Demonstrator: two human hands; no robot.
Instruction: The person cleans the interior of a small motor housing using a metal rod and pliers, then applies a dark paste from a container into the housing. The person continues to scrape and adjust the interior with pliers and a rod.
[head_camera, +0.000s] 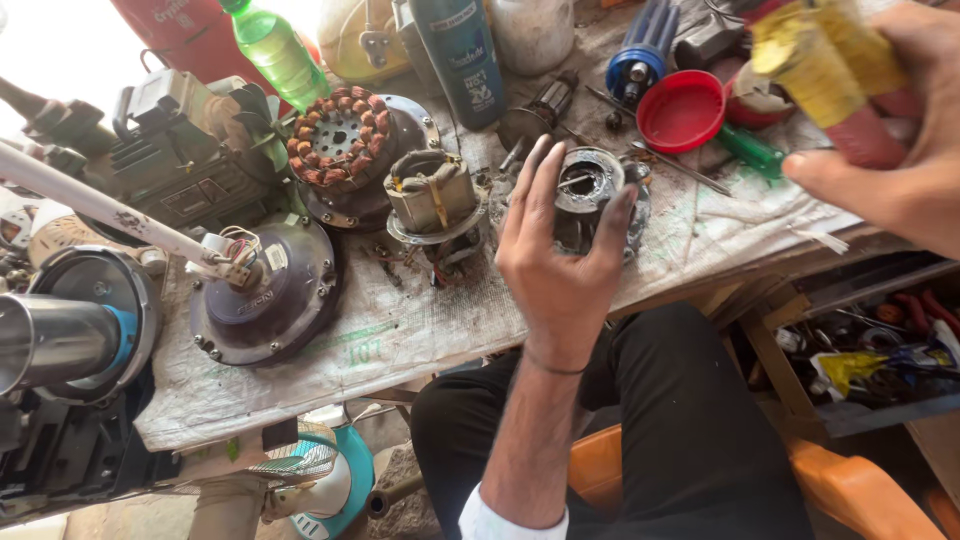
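Note:
My left hand (560, 265) grips a round grey metal motor part (592, 192) on the cloth-covered bench (400, 330), fingers wrapped over its near rim. My right hand (900, 150) is raised at the upper right and holds a crumpled yellow wrapper with a red piece (835, 75) in it. A small wound motor core (432, 195) stands just left of the grey part. Behind it lies a copper-wound stator (340, 135) on a round housing.
A dark fan motor cover (265, 295) with a white rod lies at left. A red lid (682, 110), green screwdriver (750, 150), teal spray can (460, 55) and green bottle (275, 50) crowd the back. An open drawer of tools (870, 350) sits at right, above my black-trousered legs.

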